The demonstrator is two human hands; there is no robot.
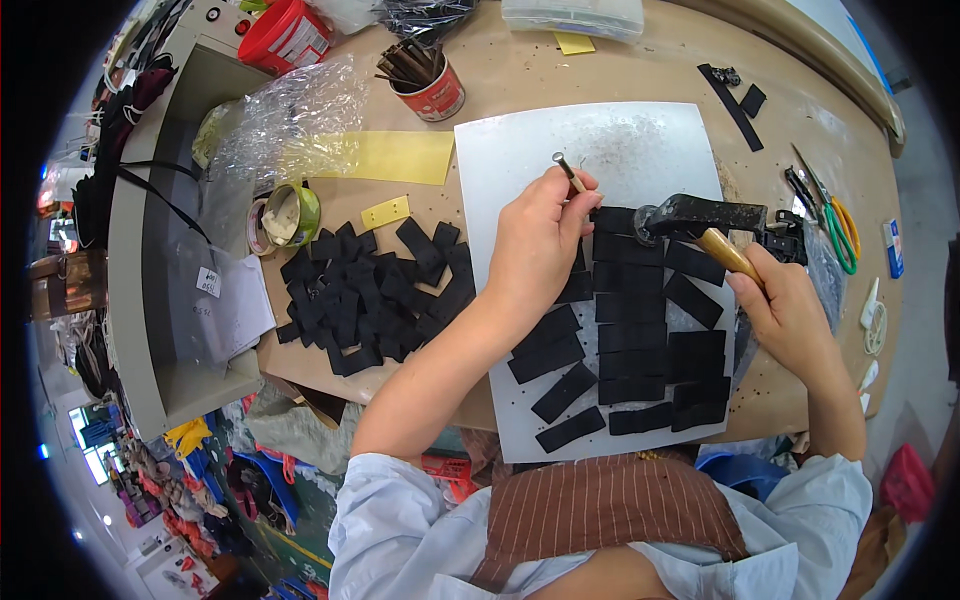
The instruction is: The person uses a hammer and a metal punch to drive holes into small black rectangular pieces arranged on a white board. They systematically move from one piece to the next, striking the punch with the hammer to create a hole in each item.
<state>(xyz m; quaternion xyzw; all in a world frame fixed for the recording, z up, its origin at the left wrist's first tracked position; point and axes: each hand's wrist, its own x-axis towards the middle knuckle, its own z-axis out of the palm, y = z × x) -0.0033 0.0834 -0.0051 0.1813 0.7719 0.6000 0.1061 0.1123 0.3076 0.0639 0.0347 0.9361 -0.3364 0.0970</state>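
My left hand is closed around a slim metal punch, tilted with its bright end up; its lower end is hidden by my fingers. My right hand grips the wooden handle of a hammer, whose dark head hovers over or rests near the top strips; I cannot tell which. Below both hands, short black fabric strips lie in rough columns on a white board. To the left of my left forearm is a loose heap of similar black pieces.
Beyond the heap stand rolls of tape and a red tin of dark rods. Crumpled clear plastic and a yellow sheet lie nearby. Scissors rest at the right, near the table edge. A grey shelf borders the left side.
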